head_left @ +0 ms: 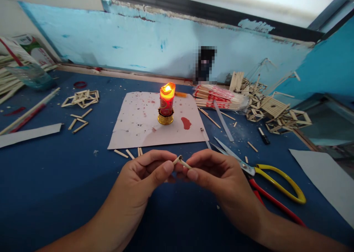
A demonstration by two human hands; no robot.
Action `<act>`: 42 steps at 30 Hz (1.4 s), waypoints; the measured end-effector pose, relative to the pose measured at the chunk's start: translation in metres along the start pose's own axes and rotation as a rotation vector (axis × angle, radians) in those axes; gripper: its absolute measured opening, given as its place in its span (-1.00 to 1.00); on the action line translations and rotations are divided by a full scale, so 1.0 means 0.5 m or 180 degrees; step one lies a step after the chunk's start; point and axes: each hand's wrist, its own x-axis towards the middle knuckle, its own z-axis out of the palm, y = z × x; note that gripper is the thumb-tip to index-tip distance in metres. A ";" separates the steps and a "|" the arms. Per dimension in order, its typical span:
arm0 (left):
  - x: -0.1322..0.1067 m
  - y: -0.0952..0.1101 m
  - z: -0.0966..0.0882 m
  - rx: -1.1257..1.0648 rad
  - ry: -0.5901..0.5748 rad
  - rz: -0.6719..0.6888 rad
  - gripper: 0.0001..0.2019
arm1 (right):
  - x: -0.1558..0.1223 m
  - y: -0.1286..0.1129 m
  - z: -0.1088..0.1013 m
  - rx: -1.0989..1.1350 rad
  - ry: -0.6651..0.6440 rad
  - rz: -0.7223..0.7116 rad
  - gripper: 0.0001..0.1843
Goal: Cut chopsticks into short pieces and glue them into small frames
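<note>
Two short stick pieces held end to end above a dark blue tabletop

Surface and room: dark blue tabletop (55, 185), strewn with pale crumbs and offcuts; behind it, a light blue painted wall (132, 38), chipped along its upper edge.

Surroundings, left to right: clear plastic cup with a bluish base (37, 78), beside a heap of long pale wooden sticks (8, 86). Next, a narrow white card strip (30, 134), a thin red ring (80, 85) and flat open frames of pale sticks (82, 94). Centre: white paper sheet (132, 123), spotted dark and red, bearing a lit red candle (166, 100) upright in a gold-coloured holder (165, 120). Further right, a clear bag of sticks with red print (218, 97), then a cluster of stick-built lattice frames (275, 106). Steel scissors with a yellow loop handle (290, 187) and a long red handle (276, 204) lie beside and partly behind the right hand.

Hands: left hand (149, 178) pinches a short pale stick piece with a darkened tip (176, 160) between thumb and fingers. Right hand (221, 174) pinches a second short pale stick piece (185, 164) likewise. Both pieces are in front of the sheet, angled, inner ends meeting or nearly so; contact unclear.
</note>
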 end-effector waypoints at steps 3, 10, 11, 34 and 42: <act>0.001 0.000 0.000 -0.0018 -0.0044 0.0007 -0.84 | -0.002 0.002 -0.002 0.0109 -0.0025 0.0003 -0.84; 0.001 0.000 0.000 -0.0056 -0.0138 -0.0041 -0.86 | -0.003 0.005 -0.005 0.0173 -0.0077 -0.0004 -0.86; 0.001 -0.001 -0.001 -0.0056 -0.0162 -0.0038 -0.86 | -0.003 0.005 -0.005 0.0172 -0.0077 0.0004 -0.86; 0.006 0.005 0.009 0.0003 -0.0139 0.0062 -0.86 | -0.005 0.007 -0.001 0.0356 -0.0158 -0.0200 -0.85; 0.003 0.004 0.005 -0.0003 -0.0142 0.0066 -0.88 | -0.006 0.007 -0.005 0.0196 0.0023 -0.0206 -0.82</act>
